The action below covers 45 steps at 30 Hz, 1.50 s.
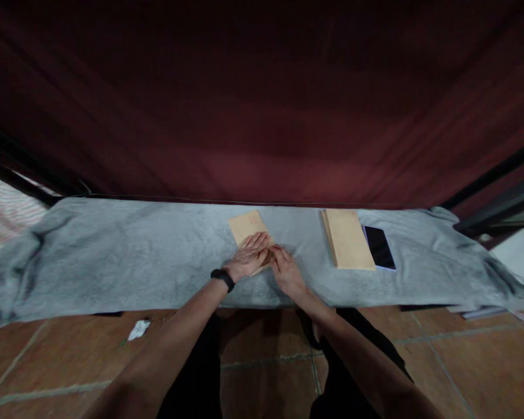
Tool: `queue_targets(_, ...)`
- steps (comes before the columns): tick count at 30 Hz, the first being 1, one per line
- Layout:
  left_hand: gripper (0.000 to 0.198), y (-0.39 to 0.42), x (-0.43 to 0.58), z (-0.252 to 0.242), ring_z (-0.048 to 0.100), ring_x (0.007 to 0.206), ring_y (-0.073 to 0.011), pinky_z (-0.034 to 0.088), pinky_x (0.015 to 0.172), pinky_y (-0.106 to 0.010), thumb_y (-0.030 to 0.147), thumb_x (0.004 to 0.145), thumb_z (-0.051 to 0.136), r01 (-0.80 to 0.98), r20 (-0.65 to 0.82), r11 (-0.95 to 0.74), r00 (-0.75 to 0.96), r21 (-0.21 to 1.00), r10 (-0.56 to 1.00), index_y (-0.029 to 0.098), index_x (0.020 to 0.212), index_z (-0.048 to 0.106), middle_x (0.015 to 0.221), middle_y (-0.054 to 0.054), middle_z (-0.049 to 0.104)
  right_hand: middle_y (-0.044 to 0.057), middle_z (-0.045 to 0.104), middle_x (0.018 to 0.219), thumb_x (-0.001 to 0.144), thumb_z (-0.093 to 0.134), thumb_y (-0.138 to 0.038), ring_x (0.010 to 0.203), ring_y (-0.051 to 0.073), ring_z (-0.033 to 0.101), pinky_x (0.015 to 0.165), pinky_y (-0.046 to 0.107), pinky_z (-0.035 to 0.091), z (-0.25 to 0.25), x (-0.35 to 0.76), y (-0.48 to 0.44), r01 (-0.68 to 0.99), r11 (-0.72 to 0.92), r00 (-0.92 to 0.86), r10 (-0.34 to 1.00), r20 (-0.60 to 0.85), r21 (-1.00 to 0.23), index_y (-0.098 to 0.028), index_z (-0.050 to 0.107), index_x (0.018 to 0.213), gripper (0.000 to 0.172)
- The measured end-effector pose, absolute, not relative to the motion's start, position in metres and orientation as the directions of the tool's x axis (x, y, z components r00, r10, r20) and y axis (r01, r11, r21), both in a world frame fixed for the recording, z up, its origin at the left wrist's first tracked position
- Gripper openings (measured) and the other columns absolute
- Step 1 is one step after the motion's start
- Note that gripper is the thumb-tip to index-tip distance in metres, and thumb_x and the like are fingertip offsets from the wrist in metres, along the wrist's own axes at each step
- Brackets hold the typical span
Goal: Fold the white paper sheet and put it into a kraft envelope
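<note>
A tan paper envelope (245, 226) lies tilted on the grey cloth, with faint reddish print near its top. My left hand (248, 255) rests flat on its lower part, fingers stretched out, a dark band around the wrist. At the envelope's right edge is my right hand (286, 272), its fingers bent together and closed on the paper beside my left fingertips. Both hands hide much of the envelope's lower half.
The grey cloth (135, 256) covers a long narrow bench against a dark red panel (262, 145). To the right lie a stack of tan envelopes (349, 238) and a phone (379, 247). Crumpled white paper (138, 329) is on the tiled floor.
</note>
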<state>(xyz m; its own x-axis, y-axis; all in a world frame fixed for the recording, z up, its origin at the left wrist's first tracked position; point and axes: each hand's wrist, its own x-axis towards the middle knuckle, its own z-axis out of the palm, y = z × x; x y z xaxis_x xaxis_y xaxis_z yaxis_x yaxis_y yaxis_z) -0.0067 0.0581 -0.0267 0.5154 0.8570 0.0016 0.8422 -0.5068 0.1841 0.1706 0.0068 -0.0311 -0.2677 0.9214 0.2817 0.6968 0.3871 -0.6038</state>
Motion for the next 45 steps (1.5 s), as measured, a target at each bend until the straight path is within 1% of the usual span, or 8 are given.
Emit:
queue_targets(5, 0.058, 0.025, -0.004, -0.029, 0.025, 0.153, -0.0183, 0.022, 0.124, -0.041, 0.037, 0.104, 0.022, 0.835, -0.002, -0.503, 0.517, 0.222, 0.856, 0.016, 0.157, 0.032, 0.163, -0.011, 0.033, 0.016, 0.054, 0.146, 0.103, 0.033, -0.024, 0.139, 0.024, 0.046, 0.117, 0.046, 0.039, -0.036, 0.169, 0.004, 0.706, 0.423, -0.292, 0.905, 0.31, -0.568, -0.012, 0.049, 0.145, 0.046)
queue_targets(11, 0.054, 0.019, -0.012, -0.023, 0.035, 0.149, -0.0162, 0.028, 0.122, -0.037, 0.041, 0.106, 0.026, 0.774, 0.04, -0.554, 0.571, 0.308, 0.82, 0.016, 0.151, 0.043, 0.157, -0.011, 0.045, 0.016, 0.056, 0.144, 0.102, 0.036, -0.022, 0.138, 0.023, 0.048, 0.117, 0.045, 0.04, -0.034, 0.171, 0.005, 0.725, 0.423, -0.307, 0.905, 0.295, -0.544, -0.013, 0.05, 0.144, 0.045)
queue_targets(21, 0.048, -0.004, -0.005, -0.018, 0.044, 0.144, -0.0207, 0.034, 0.12, -0.041, 0.021, 0.101, 0.032, 0.835, 0.234, -0.519, 0.475, 0.186, 0.848, 0.015, 0.146, 0.05, 0.152, -0.01, 0.052, 0.013, 0.057, 0.145, 0.1, 0.042, -0.02, 0.137, 0.021, 0.05, 0.117, 0.04, 0.039, -0.031, 0.175, 0.003, 0.719, 0.439, -0.312, 0.896, 0.315, -0.538, -0.014, 0.056, 0.139, 0.042)
queue_targets(26, 0.05, -0.01, -0.004, -0.018, 0.036, 0.148, -0.0273, 0.029, 0.122, -0.047, 0.028, 0.102, 0.034, 0.92, 0.245, -0.348, 0.301, 0.179, 0.922, 0.013, 0.147, 0.049, 0.157, -0.013, 0.045, 0.013, 0.048, 0.155, 0.103, 0.038, -0.026, 0.145, 0.022, 0.04, 0.122, 0.046, 0.029, -0.03, 0.162, 0.005, 0.843, 0.364, -0.273, 0.924, 0.268, -0.397, -0.015, 0.049, 0.147, 0.046)
queue_targets(32, 0.053, -0.014, -0.005, -0.019, 0.033, 0.15, -0.0301, 0.028, 0.121, -0.045, 0.028, 0.101, 0.035, 0.953, 0.209, -0.25, 0.213, 0.169, 0.954, 0.009, 0.149, 0.047, 0.159, -0.018, 0.04, 0.006, 0.033, 0.164, 0.107, 0.029, -0.035, 0.152, 0.023, 0.028, 0.125, 0.047, 0.019, -0.032, 0.147, 0.013, 0.878, 0.409, -0.385, 0.912, 0.142, -0.248, -0.021, 0.036, 0.157, 0.052)
queue_targets(36, 0.057, -0.018, -0.006, -0.021, 0.031, 0.15, -0.0355, 0.028, 0.119, -0.052, 0.033, 0.1, 0.04, 0.969, 0.209, -0.148, 0.106, 0.197, 0.972, 0.008, 0.15, 0.044, 0.159, -0.023, 0.036, 0.006, 0.029, 0.165, 0.107, 0.026, -0.04, 0.153, 0.026, 0.026, 0.124, 0.053, 0.016, -0.03, 0.153, 0.029, 0.922, 0.316, -0.298, 0.948, 0.113, -0.221, -0.022, 0.03, 0.159, 0.054)
queue_targets(40, 0.065, -0.019, -0.009, -0.021, 0.038, 0.145, -0.04, 0.03, 0.117, -0.055, 0.04, 0.097, 0.05, 0.968, 0.248, -0.102, 0.044, 0.227, 0.968, 0.002, 0.149, 0.043, 0.153, -0.029, 0.043, 0.008, 0.03, 0.164, 0.107, 0.028, -0.039, 0.152, 0.029, 0.027, 0.123, 0.056, 0.016, -0.03, 0.162, 0.046, 0.944, 0.251, -0.223, 0.964, 0.147, -0.213, -0.023, 0.032, 0.158, 0.053)
queue_targets(45, 0.069, -0.021, -0.016, -0.013, 0.054, 0.127, -0.0374, 0.044, 0.103, -0.049, 0.034, 0.091, 0.061, 0.929, 0.281, -0.15, 0.052, 0.337, 0.958, 0.006, 0.151, 0.038, 0.138, -0.025, 0.058, 0.018, 0.034, 0.162, 0.106, 0.032, -0.034, 0.151, 0.03, 0.028, 0.122, 0.054, 0.02, -0.032, 0.167, 0.042, 0.955, 0.164, -0.101, 0.964, 0.248, -0.248, -0.01, 0.037, 0.155, 0.055)
